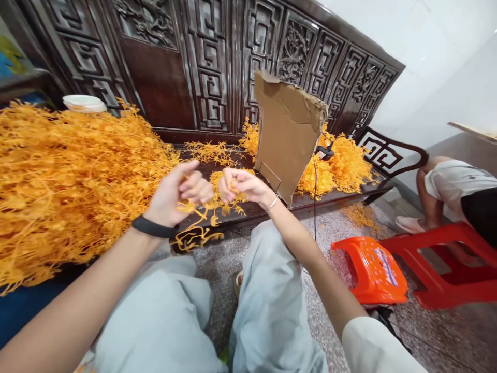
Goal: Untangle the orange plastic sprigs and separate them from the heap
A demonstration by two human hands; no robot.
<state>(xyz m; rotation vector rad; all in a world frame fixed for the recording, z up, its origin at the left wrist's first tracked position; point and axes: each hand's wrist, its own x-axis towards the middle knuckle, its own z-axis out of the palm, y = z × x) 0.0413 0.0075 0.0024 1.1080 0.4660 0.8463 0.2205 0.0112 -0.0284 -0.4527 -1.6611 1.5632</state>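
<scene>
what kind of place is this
Probably a home room used for handwork: a carved dark wood bench, a big heap of orange artificial sprigs and plastic stools on a speckled floor.

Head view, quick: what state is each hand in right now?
Left hand: fingers curled, closed on orange strands that hang below it.
Right hand: closed, fingertips pinching an orange piece.

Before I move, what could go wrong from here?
The loose strands dangling below your left hand could tangle with the big pile close beside it. Your right hand is near the upright cardboard, so a wide pull might knock it over. The thin cord hanging beyond the cardboard might snag if that hand swings outward.
</scene>
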